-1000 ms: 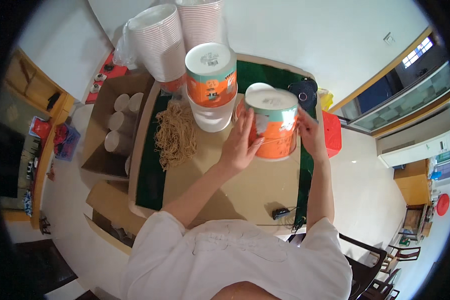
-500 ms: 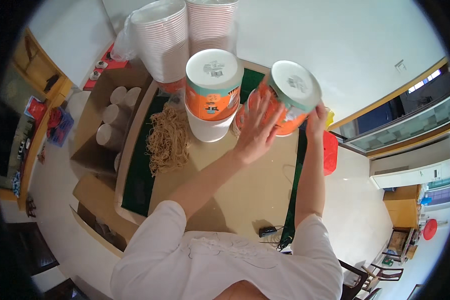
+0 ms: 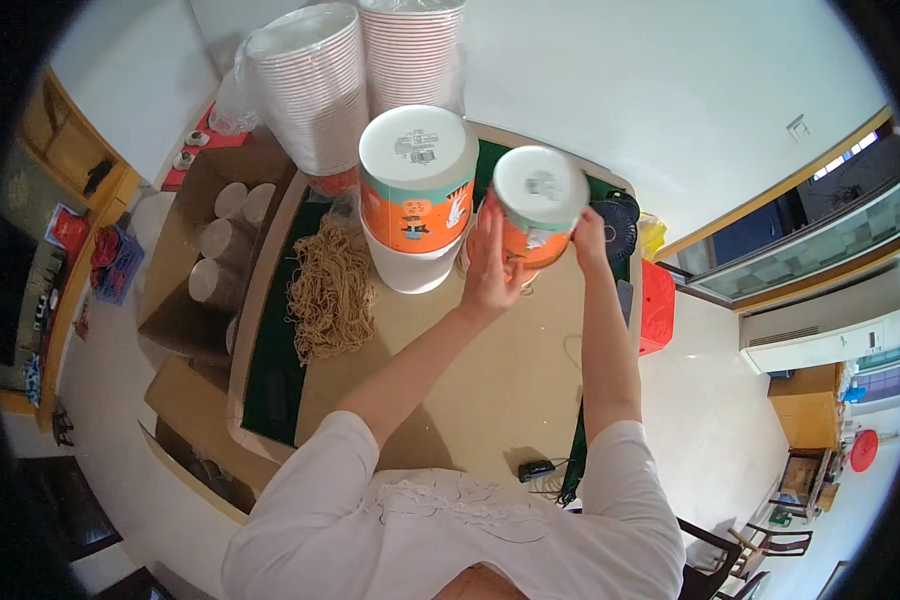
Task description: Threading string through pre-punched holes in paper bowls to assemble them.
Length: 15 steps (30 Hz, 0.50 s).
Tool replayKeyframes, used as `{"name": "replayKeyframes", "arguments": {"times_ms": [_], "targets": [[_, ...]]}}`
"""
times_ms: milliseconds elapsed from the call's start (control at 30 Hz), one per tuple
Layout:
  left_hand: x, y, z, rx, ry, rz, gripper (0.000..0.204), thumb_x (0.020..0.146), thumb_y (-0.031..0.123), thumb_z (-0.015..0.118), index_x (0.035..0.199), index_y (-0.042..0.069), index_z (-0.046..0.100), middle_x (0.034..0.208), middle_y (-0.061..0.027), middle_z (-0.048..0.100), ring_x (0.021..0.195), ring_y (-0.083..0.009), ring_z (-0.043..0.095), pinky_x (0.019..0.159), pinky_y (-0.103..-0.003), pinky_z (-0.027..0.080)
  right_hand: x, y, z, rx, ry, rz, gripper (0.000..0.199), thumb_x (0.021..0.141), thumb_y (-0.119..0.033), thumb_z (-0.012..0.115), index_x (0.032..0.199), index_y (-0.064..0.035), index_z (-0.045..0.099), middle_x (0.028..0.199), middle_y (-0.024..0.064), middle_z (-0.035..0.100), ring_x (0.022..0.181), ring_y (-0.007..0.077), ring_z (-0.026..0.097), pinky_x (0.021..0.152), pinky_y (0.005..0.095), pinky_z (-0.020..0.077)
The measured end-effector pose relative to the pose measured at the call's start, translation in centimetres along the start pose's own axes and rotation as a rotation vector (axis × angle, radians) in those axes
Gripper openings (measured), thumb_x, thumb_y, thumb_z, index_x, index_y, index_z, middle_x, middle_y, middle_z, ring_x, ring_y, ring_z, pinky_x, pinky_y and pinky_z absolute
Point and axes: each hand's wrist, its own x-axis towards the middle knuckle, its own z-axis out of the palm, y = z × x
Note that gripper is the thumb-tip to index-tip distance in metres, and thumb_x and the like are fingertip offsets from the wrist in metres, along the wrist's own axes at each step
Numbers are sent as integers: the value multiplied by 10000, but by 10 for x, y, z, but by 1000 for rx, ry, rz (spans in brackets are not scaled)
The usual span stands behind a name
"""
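An orange and green paper bucket (image 3: 542,192) is held upside down over the right part of the table, its white base facing up and slightly tilted. My left hand (image 3: 494,268) grips its left side, fingers spread along the printed wall. At its right side my right hand (image 3: 590,238) holds it, the fingers partly hidden behind the wall. Left of it stands another upturned printed bucket (image 3: 416,200), set over white bucket walls below. A tangled heap of tan cords (image 3: 332,292) lies left of that stack. Something rounded behind my left hand is mostly hidden.
Two tall stacks of white buckets in plastic (image 3: 310,90) stand at the back left. Cardboard boxes (image 3: 185,310) sit left of the table, one with wrapped white cylinders. A black fan (image 3: 618,225) is at the right edge, a red stool (image 3: 656,310) beyond it, and a black device (image 3: 536,470) nearby.
The held bucket has moved left and slightly toward me with both hands, closer to the standing stack. The black fan behind it now shows.
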Motion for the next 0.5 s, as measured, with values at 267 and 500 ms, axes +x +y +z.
{"name": "replayKeyframes", "arguments": {"times_ms": [267,500], "targets": [[-61,-42,-8,-29,-162,-241,908,674,-18,615,1423,37,104,1434,-216,198,1359,-362,156,1093,-414,217,-58,-15,44,-880,-127,89,215,824,-80,521,993,-4,629,941,102,654,914,204,604,782,308,455],[-87,-52,-95,32,53,-375,218,819,29,519,1031,34,469,1060,-152,509,974,-278,524,821,-395,425,-49,-30,38,-250,308,-325,365,812,107,455,1141,-20,552,1128,120,589,1060,222,559,918,310,422]]}}
